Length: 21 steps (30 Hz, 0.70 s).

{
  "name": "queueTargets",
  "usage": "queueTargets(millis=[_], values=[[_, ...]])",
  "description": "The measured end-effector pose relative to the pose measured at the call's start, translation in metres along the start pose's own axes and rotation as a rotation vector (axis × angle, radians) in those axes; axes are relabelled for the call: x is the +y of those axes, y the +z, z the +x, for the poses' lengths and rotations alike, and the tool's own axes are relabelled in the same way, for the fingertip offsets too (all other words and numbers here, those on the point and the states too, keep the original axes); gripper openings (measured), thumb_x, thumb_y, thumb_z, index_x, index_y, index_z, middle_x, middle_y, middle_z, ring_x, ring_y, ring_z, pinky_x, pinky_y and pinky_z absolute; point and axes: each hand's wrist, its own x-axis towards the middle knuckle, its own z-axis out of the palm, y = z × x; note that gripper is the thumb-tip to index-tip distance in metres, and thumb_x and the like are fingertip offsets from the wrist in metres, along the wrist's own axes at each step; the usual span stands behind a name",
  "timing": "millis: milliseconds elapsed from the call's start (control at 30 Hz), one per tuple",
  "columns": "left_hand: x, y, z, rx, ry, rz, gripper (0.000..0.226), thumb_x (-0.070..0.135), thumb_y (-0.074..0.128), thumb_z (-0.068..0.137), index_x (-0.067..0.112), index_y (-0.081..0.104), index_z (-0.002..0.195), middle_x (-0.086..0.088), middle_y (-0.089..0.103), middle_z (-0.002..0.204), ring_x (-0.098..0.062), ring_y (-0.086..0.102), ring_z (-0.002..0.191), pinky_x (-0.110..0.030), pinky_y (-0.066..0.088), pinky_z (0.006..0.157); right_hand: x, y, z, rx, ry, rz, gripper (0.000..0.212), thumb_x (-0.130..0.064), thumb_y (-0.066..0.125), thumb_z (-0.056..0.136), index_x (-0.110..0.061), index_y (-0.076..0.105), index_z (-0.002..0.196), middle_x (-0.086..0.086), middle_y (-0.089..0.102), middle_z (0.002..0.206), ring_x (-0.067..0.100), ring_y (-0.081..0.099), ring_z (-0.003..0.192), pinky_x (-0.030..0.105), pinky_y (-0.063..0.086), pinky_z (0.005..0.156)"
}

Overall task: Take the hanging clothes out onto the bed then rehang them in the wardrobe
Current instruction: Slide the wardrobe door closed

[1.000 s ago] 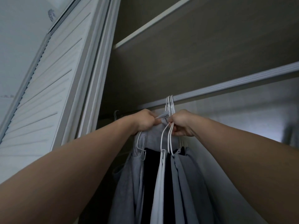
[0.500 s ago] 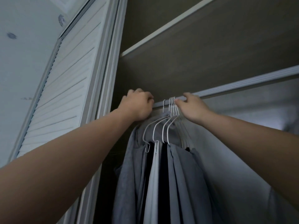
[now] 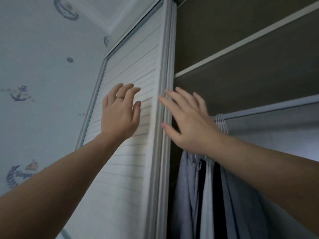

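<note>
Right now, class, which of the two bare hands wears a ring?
The left hand, spread before the white slatted wardrobe door, wears a thin band; the right hand wears none.

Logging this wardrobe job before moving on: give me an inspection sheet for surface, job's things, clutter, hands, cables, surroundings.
Surface: no bed in view; a shelf above the rail.
Job's things: grey clothes hang on white hangers bunched on the rail.
Clutter: nothing seen.
Hands: left hand open, fingers spread before the slatted door; right hand open near the door's edge; neither holds anything.
Cables: nothing seen.
Surroundings: wallpaper with anchor prints.
</note>
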Motion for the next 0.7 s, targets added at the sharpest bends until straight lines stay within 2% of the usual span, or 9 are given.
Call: queueTargets(millis=[100,200,267,333,433,567,700], values=[[-0.058,-0.004,-0.033,-0.116,-0.157,0.025,0.045,0.037,0.039,0.098,0.019,0.049,0.138,-0.005,0.048,0.147,-0.032,0.033,0.140,-0.052,0.031,0.110,-0.064,0.028,0.018,-0.059,-0.030,0.050,0.068,-0.049,0.038,0.094,-0.029,0.014,0.155,-0.003,0.012,0.162,0.017,-0.002,0.150,0.054,0.002,0.119],[-0.114,0.005,-0.074,-0.415,-0.247,-0.016,0.052,0.044,0.037,0.101,0.022,0.041,0.147,-0.009,0.039,0.154,-0.033,0.029,0.143,-0.052,0.031,0.113,-0.121,0.069,0.024,-0.146,-0.032,0.111,0.070,-0.043,0.041,0.093,-0.027,0.012,0.155,-0.002,0.006,0.163,0.017,-0.009,0.149,0.052,-0.005,0.119],[-0.143,0.013,-0.108,-0.607,-0.248,-0.081,0.057,0.051,0.029,0.100,0.028,0.033,0.152,-0.007,0.033,0.158,-0.029,0.023,0.147,-0.049,0.026,0.117,-0.151,0.100,0.018,-0.220,-0.015,0.109,0.071,-0.040,0.043,0.093,-0.027,0.010,0.155,-0.002,0.001,0.164,0.018,-0.014,0.149,0.051,-0.008,0.119],[-0.162,0.019,-0.145,-0.719,-0.249,-0.146,0.060,0.059,0.022,0.099,0.035,0.027,0.154,-0.002,0.028,0.161,-0.023,0.015,0.150,-0.047,0.022,0.119,-0.170,0.129,0.004,-0.315,0.018,0.048,0.072,-0.041,0.042,0.093,-0.027,0.006,0.154,-0.002,-0.005,0.164,0.021,-0.018,0.148,0.053,-0.010,0.118],[-0.178,0.027,-0.190,-0.779,-0.291,-0.223,0.068,0.072,0.014,0.091,0.045,0.021,0.153,0.001,0.019,0.165,-0.020,0.006,0.153,-0.045,0.015,0.122,-0.181,0.158,-0.013,-0.417,0.077,-0.099,0.071,-0.046,0.040,0.093,-0.024,0.011,0.155,0.004,-0.001,0.164,0.027,-0.012,0.149,0.056,-0.013,0.116],[-0.184,0.039,-0.226,-0.775,-0.401,-0.310,0.064,0.065,0.031,0.096,0.051,0.005,0.154,-0.002,0.001,0.167,-0.022,-0.004,0.153,-0.040,0.001,0.124,-0.187,0.166,-0.017,-0.482,0.086,-0.313,0.070,-0.048,0.048,0.087,-0.015,0.039,0.148,0.011,0.030,0.157,0.032,0.020,0.147,0.060,0.005,0.118],[-0.169,0.055,-0.247,-0.702,-0.469,-0.422,0.075,0.078,0.024,0.088,0.053,-0.008,0.151,0.001,-0.009,0.167,-0.023,-0.009,0.153,-0.048,0.004,0.123,-0.185,0.171,-0.020,-0.497,0.075,-0.402,0.070,-0.051,0.040,0.091,-0.014,0.036,0.150,0.012,0.023,0.160,0.032,0.016,0.148,0.060,0.001,0.117]])
